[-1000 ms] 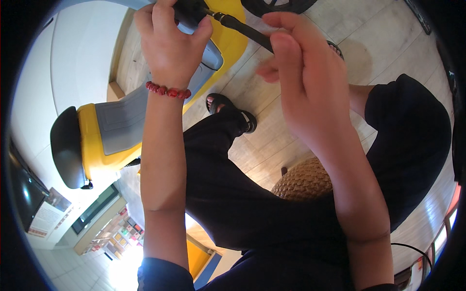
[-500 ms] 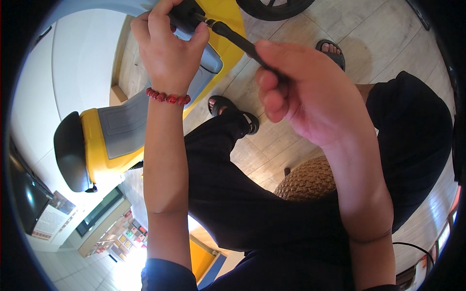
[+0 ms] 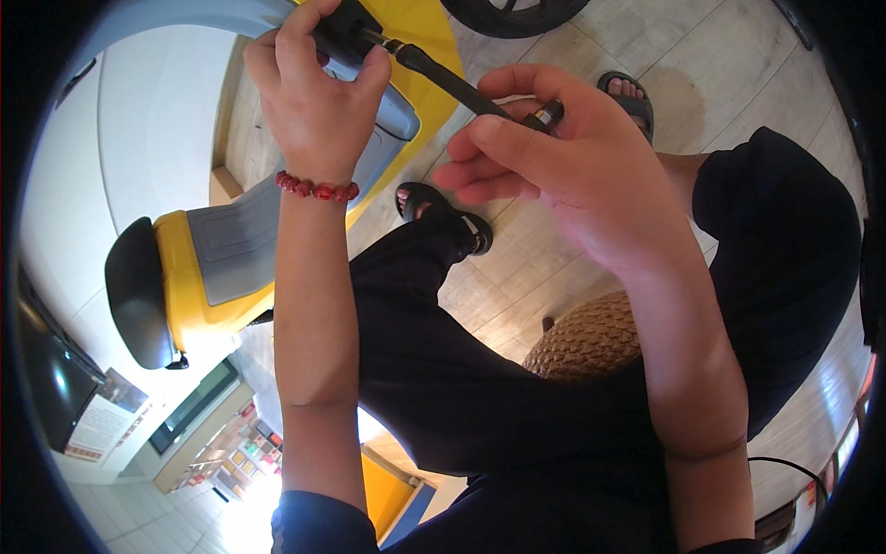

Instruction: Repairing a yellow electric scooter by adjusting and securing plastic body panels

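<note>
At the upper left, my left hand (image 3: 318,111) is closed on a black block-like part (image 3: 346,30) mounted by the yellow and grey scooter body (image 3: 420,55). A black-handled screwdriver (image 3: 452,83) slants across the top, its metal shank ending at that part; my left thumb and fingers are close to the shank. At the handle's rear end is my right hand (image 3: 572,157), thumb and fingers loosely around it and the outer fingers stretched out. How the tip sits in the part is too small to tell.
A grey footboard (image 3: 231,240) and a black seat-like piece (image 3: 138,291) belong to the scooter at left. A black wheel (image 3: 517,18) lies at the top edge. My legs in dark trousers straddle a woven stool (image 3: 586,342). A thin cable (image 3: 794,466) shows at lower right.
My right hand has loosened and rolled its grip on the screwdriver; its fingers now extend and the handle's rear end shows. My left hand stays nearly still.
</note>
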{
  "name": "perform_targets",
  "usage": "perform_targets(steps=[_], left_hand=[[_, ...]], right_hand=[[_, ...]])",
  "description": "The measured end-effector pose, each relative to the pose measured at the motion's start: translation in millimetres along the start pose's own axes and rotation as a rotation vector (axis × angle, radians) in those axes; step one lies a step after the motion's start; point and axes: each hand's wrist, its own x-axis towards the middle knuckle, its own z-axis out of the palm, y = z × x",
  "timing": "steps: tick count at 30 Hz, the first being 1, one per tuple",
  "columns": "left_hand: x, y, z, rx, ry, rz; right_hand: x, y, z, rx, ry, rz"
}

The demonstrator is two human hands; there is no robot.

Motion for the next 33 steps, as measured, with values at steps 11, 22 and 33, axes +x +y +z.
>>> perform_targets(steps=[11,22,33], left_hand=[[1,1,-1,0.015,0.012,0.004],[0,1,0,0.012,0.01,-0.016],[0,-4,3,-0.016,0.023,0.026]], right_hand=[[0,4,8,-1.113,0.267,-0.306],[-3,4,-2,-0.062,-0.031,-0.11],[-2,13,2,-1.058,0.313,-0.495]])
